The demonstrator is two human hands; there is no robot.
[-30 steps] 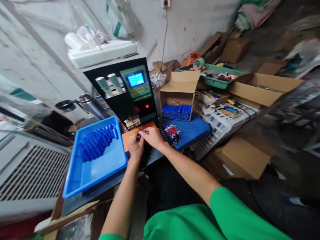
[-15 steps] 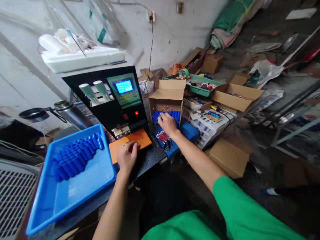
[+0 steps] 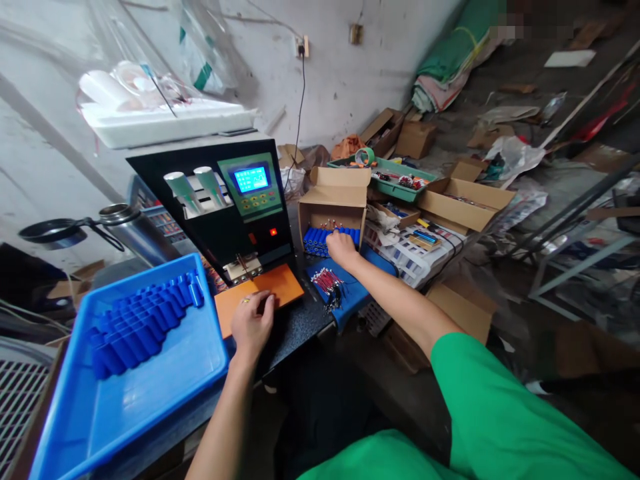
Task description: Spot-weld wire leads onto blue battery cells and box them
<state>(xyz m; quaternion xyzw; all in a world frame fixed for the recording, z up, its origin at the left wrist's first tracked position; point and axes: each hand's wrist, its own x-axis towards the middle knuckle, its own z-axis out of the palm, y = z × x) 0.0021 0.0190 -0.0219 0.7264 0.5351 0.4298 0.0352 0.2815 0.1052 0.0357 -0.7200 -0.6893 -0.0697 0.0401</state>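
the right hand [image 3: 342,247] is at two o'clock from the orange board [image 3: 283,283], at the mouth of an open carton [image 3: 343,193], touching or just above its blue cylinders [image 3: 315,236]; its fingers are bunched, and i cannot tell whether they grip one. the left hand [image 3: 254,321] rests over the board, fingers loosely curled, thumb slightly apart, nothing visible between. a machine [image 3: 213,230] with a lit screen [image 3: 251,179] stands at eleven o'clock.

the work looks partway: the carton's stacked cylinders seem to have wires at their ends, while those standing in the blue tray [image 3: 150,393] at eight o'clock show none. unused leads [image 3: 327,283] lie bunched at three o'clock.
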